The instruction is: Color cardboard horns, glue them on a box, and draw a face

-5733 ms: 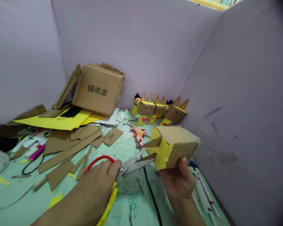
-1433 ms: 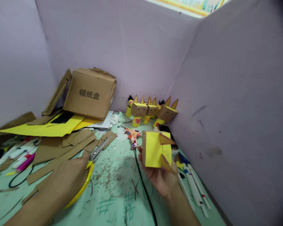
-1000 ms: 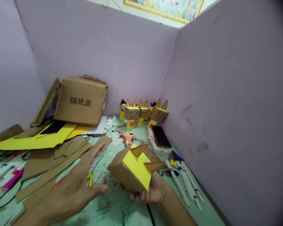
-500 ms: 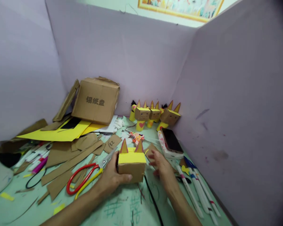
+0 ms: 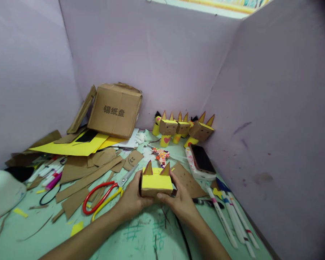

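A small cardboard box [image 5: 157, 182] with a yellow top and two pointed, purple-edged ears is held low over the green table. My left hand [image 5: 137, 196] grips its left side, thumb at the lower front edge. On the right side my right hand [image 5: 180, 198] also holds the box, its thumb near the bottom front corner. The fingers behind the box are mostly hidden. Left of my left hand lie scissors [image 5: 100, 198] with red and yellow handles. A brown cardboard piece [image 5: 188, 178] lies just behind my right hand.
Cardboard scraps [image 5: 81, 169], yellow sheets [image 5: 70, 146] and a large carton [image 5: 115, 112] occupy the left and back left. Box-headed figures [image 5: 168, 131] stand at the back. A phone [image 5: 203, 159] and white markers [image 5: 223, 220] are on the right; a patterned glue gun [image 5: 161, 155] lies behind the box.
My right hand has moved left and taken hold of the box's right side. The box has tilted, showing more top and less front. The camera view has shifted slightly.
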The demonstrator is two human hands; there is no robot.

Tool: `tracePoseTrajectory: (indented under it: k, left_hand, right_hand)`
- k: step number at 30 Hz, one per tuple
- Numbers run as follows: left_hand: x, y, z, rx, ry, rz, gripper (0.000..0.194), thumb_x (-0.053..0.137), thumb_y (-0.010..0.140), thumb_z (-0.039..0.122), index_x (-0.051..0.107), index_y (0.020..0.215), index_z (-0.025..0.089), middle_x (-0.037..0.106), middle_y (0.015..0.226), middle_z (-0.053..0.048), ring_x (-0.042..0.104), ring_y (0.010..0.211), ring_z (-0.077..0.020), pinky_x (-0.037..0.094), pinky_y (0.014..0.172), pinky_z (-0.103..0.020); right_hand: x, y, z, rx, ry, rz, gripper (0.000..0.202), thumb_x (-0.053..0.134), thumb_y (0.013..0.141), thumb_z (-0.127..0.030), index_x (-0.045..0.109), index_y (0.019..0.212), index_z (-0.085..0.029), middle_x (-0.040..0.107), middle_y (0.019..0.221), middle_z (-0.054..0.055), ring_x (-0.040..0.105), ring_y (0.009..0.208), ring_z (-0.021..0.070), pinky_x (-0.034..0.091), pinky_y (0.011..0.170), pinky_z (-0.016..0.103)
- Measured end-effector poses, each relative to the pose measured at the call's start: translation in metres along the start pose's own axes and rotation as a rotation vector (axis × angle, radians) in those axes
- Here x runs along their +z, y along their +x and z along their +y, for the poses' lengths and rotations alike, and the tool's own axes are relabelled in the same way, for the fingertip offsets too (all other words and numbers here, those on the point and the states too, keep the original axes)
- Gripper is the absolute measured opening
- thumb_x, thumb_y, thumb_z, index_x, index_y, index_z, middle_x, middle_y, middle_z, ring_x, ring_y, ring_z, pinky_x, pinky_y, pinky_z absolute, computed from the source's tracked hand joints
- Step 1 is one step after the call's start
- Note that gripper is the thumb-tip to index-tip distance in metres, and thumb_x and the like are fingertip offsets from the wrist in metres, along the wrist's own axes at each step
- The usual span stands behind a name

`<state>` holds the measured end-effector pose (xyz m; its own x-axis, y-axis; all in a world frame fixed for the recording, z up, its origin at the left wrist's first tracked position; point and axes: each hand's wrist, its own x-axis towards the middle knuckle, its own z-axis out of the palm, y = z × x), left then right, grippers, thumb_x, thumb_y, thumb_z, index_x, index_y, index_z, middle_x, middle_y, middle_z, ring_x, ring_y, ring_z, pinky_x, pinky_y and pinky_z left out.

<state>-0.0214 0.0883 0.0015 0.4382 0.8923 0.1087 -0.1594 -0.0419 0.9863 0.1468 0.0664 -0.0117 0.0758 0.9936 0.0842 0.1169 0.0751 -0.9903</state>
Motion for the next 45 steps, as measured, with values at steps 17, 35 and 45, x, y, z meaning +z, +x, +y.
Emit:
tracePoseTrajectory:
  k: [17, 35, 45]
  left_hand:
    - [-0.004, -0.002, 0.004, 0.002, 0.159, 0.101, 0.069, 0.078, 0.057, 0.027, 0.05, 0.119, 0.017, 0.066, 0.113, -0.008, 0.06, 0.105, -0.0306, 0.048, 0.088, -0.04]
    - [-0.004, -0.004, 0.014, -0.049, 0.053, 0.17, 0.066, 0.073, 0.063, 0.037, 0.051, 0.122, 0.016, 0.066, 0.114, -0.008, 0.061, 0.103, -0.031, 0.052, 0.081, -0.037]
    - [-0.011, -0.007, -0.001, -0.128, 0.271, 0.262, 0.06, 0.072, 0.066, 0.047, 0.052, 0.116, 0.022, 0.067, 0.115, -0.007, 0.067, 0.092, -0.0312, 0.058, 0.069, -0.039]
  right_hand:
    - [0.0, -0.002, -0.012, -0.05, -0.042, -0.061, 0.045, 0.073, 0.067, -0.031, 0.066, 0.108, -0.015, 0.071, 0.109, 0.011, 0.064, 0.101, 0.0307, 0.05, 0.087, 0.043]
    - [-0.015, 0.004, -0.019, 0.045, 0.217, 0.242, 0.056, 0.06, 0.072, -0.066, 0.073, 0.095, -0.016, 0.073, 0.095, 0.012, 0.066, 0.085, 0.0258, 0.052, 0.069, 0.035]
    - [-0.115, -0.08, -0.108, -0.379, -0.067, 0.934, 0.014, 0.069, 0.074, -0.032, 0.071, 0.083, -0.022, 0.071, 0.078, 0.001, 0.065, 0.065, 0.0139, 0.053, 0.063, 0.028]
